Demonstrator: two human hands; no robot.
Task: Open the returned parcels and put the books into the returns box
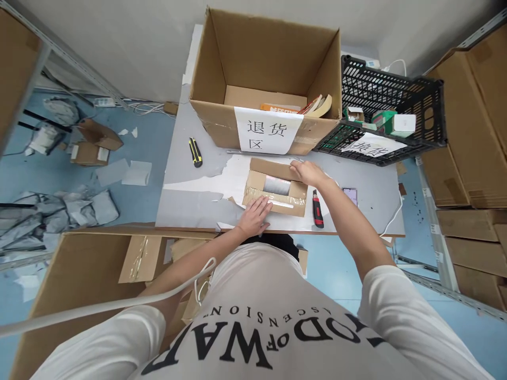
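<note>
A small cardboard box (273, 203) lies on the table before me with its long flaps spread apart. Inside it shows a grey, rounded item (277, 186), whose kind I cannot make out. My left hand (254, 215) rests flat with fingers stretched on the box's near left corner, beside the clear tape. At the far right edge, my right hand (309, 173) has its fingers closed on the box's raised far flap (269, 167). A red and black utility knife (317, 210) lies just right of the box, untouched.
Behind stands a large open carton (222, 124) with books inside. A black plastic crate (431, 116) holding small boxes is beside it. A yellow and black utility knife (195, 152) lies left, a phone (350, 196) right. A big carton (79, 274) stands below the table's left edge.
</note>
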